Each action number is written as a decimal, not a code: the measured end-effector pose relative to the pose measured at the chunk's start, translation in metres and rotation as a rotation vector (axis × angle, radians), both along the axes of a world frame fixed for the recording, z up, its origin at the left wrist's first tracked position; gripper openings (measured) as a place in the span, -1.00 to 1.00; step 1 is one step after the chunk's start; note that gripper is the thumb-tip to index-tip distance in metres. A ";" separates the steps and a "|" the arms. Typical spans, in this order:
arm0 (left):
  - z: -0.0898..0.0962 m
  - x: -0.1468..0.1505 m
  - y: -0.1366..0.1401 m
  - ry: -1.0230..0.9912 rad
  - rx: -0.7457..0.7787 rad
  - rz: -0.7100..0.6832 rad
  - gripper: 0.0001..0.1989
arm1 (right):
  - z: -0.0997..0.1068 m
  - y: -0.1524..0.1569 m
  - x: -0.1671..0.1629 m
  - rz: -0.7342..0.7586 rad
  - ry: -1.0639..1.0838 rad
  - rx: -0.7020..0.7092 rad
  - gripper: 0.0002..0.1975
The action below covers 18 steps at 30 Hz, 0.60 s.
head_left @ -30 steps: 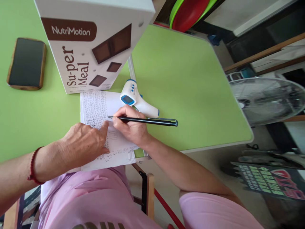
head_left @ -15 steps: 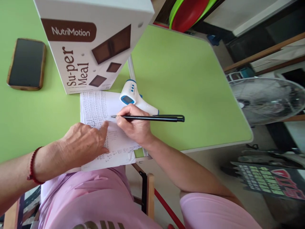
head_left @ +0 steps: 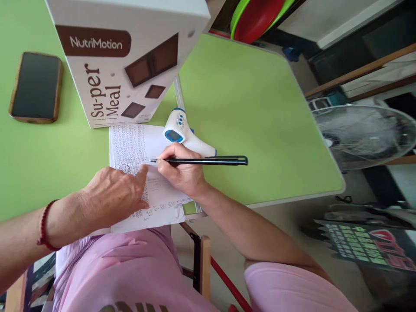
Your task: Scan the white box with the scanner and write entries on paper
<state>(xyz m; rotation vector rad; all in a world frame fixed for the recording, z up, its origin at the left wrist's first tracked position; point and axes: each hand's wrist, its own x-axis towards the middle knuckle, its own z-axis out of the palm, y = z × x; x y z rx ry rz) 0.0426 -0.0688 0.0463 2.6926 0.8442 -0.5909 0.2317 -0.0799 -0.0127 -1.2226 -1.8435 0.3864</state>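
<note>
My right hand is closed around a black pen, its tip at the paper beside rows of small handwriting. The sheet of paper lies on the green table and is covered with writing on its left part and lower edge. My left hand, with a red cord bracelet at the wrist, rests flat on the paper, forefinger and thumb stretched out near the pen tip. A white and blue infrared thermometer lies just beyond my right hand, over the paper's upper right side.
A tall white NutriMotion box stands at the paper's far edge. To its left lies a phone in a brown case. The green table extends right. Beyond its edge are a fan and red and green basins.
The pen and my right hand have shifted slightly to the left, and the pen's tip sits a touch lower on the paper. My left hand has stayed in place.
</note>
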 end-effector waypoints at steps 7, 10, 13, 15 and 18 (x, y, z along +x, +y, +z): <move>0.000 -0.001 -0.001 -0.002 0.022 -0.006 -0.29 | 0.000 0.000 -0.002 -0.001 0.054 0.020 -0.89; 0.001 -0.001 -0.001 0.011 0.023 0.001 -0.30 | -0.001 0.000 -0.002 0.002 0.054 0.003 -0.89; 0.002 -0.001 -0.001 0.022 0.021 -0.002 -0.30 | -0.001 0.000 -0.002 0.005 0.043 -0.007 -0.88; 0.002 -0.001 0.000 0.013 0.024 -0.006 -0.31 | 0.000 -0.001 -0.002 0.009 0.032 -0.016 -0.88; 0.000 -0.001 0.000 0.001 0.020 -0.004 -0.32 | 0.000 -0.001 -0.002 0.004 0.024 -0.025 -0.88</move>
